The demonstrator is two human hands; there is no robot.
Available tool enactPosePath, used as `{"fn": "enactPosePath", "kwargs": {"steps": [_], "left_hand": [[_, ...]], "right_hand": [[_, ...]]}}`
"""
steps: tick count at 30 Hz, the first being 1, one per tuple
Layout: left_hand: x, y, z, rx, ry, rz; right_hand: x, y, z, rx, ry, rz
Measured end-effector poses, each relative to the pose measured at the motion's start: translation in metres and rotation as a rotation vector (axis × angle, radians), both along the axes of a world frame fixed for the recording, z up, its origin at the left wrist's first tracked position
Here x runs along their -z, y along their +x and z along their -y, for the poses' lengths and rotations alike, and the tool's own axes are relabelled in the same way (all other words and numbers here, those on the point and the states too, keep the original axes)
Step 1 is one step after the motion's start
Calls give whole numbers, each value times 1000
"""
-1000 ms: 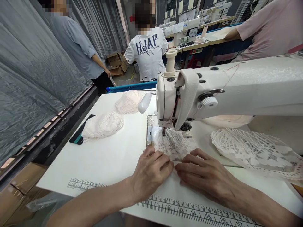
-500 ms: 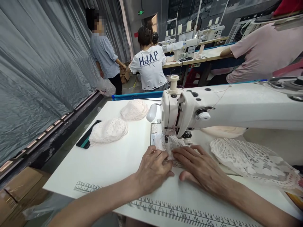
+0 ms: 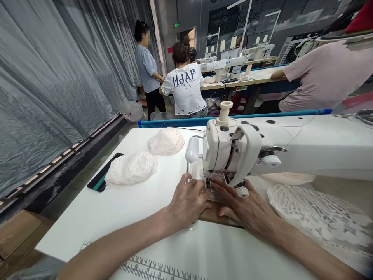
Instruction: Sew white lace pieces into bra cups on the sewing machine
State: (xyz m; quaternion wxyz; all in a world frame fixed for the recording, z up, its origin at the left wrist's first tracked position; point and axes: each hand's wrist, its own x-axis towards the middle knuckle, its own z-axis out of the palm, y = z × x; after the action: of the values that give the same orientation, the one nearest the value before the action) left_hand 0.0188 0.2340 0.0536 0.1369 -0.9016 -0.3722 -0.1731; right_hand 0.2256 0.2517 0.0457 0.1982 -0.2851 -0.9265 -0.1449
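A white sewing machine (image 3: 262, 149) stands on the white table (image 3: 116, 206). My left hand (image 3: 188, 204) and my right hand (image 3: 241, 206) lie side by side right under the machine head, fingers stretched flat and pressing a small piece of white lace (image 3: 198, 173) against the bed near the needle. Most of that lace is hidden by my hands and the machine head. The fingertips of both hands reach close to the presser foot (image 3: 208, 182).
Two pale lace cups (image 3: 131, 168) (image 3: 166, 142) and a dark flat object (image 3: 101, 179) lie at the left of the table. A heap of lace (image 3: 317, 217) lies at the right. A printed ruler (image 3: 151, 268) runs along the near edge. Other people work behind, beside grey plastic sheeting.
Both hands have slid forward toward the needle with the lace, which now sits mostly under the machine head. The camera has tilted up and moved closer.
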Motion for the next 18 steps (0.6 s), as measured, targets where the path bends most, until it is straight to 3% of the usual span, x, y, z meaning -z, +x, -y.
{"fn": "enactPosePath", "kwargs": {"steps": [10,18], "left_hand": [[0,5,16,12,87,-17],[2,4,18,33,134,-48]], "right_hand": [[7,6,13,-59,-55,-36],[-2,3,25,-117,-104,-178]]}}
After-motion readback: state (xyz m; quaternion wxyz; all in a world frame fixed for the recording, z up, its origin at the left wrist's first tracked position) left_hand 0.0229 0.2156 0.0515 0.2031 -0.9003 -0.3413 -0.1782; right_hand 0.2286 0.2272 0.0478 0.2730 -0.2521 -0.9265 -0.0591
